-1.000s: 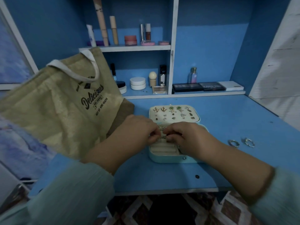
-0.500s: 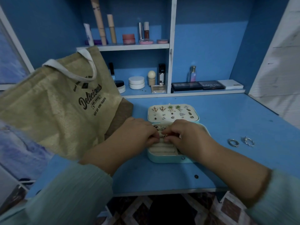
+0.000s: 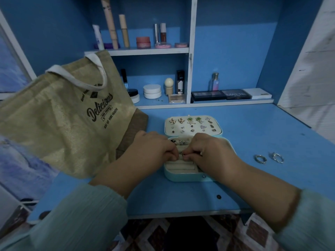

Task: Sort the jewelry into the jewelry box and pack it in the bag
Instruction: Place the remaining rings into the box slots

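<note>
A small ring (image 3: 183, 155) is pinched between the fingertips of the left hand (image 3: 155, 151) and right hand (image 3: 211, 151) over the ring rolls of the open jewelry box (image 3: 183, 175), near the desk's front edge. Seating it appears to be the step in hand. The box's long axis runs front to back, its lid (image 3: 193, 125) laid open toward the shelves. Two rings (image 3: 268, 158) remain toward the right edge; the bag (image 3: 59, 120) waits at the left.

Bag (image 3: 59, 120) reads "Delicious"; palette (image 3: 237, 94) reads "MATTE"
</note>
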A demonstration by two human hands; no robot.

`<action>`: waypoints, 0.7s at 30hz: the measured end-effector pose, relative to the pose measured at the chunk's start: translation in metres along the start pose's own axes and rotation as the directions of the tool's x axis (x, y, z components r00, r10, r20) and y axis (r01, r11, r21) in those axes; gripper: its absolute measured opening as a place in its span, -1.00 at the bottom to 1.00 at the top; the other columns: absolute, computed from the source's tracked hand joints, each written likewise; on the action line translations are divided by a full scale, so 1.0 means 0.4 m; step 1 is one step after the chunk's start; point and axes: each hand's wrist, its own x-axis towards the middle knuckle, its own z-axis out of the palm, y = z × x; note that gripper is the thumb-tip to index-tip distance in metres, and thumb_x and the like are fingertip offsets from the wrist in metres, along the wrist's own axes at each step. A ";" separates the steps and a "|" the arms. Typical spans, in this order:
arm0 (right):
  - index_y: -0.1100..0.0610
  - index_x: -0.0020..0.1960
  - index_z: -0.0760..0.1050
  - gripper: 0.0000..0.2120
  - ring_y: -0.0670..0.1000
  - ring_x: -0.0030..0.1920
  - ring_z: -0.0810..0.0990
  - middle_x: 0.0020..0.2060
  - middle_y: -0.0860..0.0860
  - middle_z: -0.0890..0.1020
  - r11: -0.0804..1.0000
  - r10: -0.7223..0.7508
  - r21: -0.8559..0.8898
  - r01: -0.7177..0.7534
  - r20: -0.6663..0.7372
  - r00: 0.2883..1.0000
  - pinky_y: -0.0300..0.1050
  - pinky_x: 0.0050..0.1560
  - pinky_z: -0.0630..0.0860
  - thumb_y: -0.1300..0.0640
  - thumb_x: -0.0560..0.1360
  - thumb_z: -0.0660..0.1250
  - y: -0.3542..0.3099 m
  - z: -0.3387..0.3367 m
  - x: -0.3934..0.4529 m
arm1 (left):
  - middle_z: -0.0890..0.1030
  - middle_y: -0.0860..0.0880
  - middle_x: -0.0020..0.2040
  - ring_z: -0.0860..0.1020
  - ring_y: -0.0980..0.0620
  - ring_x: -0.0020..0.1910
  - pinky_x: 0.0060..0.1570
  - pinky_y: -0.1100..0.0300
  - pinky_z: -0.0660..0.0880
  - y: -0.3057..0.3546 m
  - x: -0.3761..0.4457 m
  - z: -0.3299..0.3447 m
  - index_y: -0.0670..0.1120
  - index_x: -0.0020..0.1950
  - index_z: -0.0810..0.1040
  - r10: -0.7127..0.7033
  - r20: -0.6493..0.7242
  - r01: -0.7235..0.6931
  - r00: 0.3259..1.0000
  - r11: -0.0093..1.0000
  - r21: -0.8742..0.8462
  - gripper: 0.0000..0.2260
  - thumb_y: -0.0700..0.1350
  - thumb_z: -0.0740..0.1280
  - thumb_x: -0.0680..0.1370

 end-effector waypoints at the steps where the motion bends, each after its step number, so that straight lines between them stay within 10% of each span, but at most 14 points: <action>1: 0.09 0.00 0.66 -0.85 -0.07 -0.06 0.52 -0.04 -0.01 0.56 1.000 -0.004 -0.014 0.004 0.013 1.000 -0.42 -0.18 0.30 0.13 0.49 0.35 0.001 0.002 0.001 | 0.51 0.15 0.08 0.36 0.12 0.18 0.15 0.15 0.13 0.000 0.000 0.000 0.22 0.09 0.55 -0.005 0.004 0.005 1.000 1.000 0.003 -0.83 0.11 0.23 0.55; 8: 0.06 0.13 0.60 -0.77 -0.06 0.07 0.51 0.04 -0.02 0.55 0.998 -0.028 -0.057 0.035 0.123 0.992 -0.54 -0.12 0.28 0.18 0.54 0.26 0.002 -0.015 0.008 | 0.56 0.17 0.06 0.40 0.18 0.15 0.10 0.19 0.07 -0.001 -0.001 -0.012 0.22 0.07 0.57 -0.012 0.029 0.012 0.999 1.000 -0.015 -0.85 0.09 0.25 0.55; 13: 0.00 -0.01 0.65 -0.84 -0.05 0.01 0.56 -0.09 -0.13 0.59 0.997 0.069 -0.038 -0.064 0.139 0.988 -0.05 0.06 0.50 0.16 0.49 0.34 0.016 -0.025 0.014 | 0.58 0.22 0.06 0.42 0.21 0.12 0.08 0.20 0.05 -0.004 -0.005 -0.014 0.18 0.07 0.56 -0.022 0.019 0.022 1.000 1.000 0.007 -0.86 0.06 0.25 0.55; 21: 0.13 0.02 0.65 -0.83 0.03 0.05 0.54 0.02 0.01 0.58 0.997 0.004 -0.079 0.011 0.186 0.982 -0.07 0.09 0.47 0.23 0.51 0.30 0.007 -0.020 0.030 | 0.49 0.18 0.13 0.34 0.14 0.17 0.13 0.11 0.11 0.013 -0.008 -0.025 0.21 0.11 0.54 0.011 0.035 -0.016 0.999 0.987 0.159 -0.82 0.08 0.19 0.57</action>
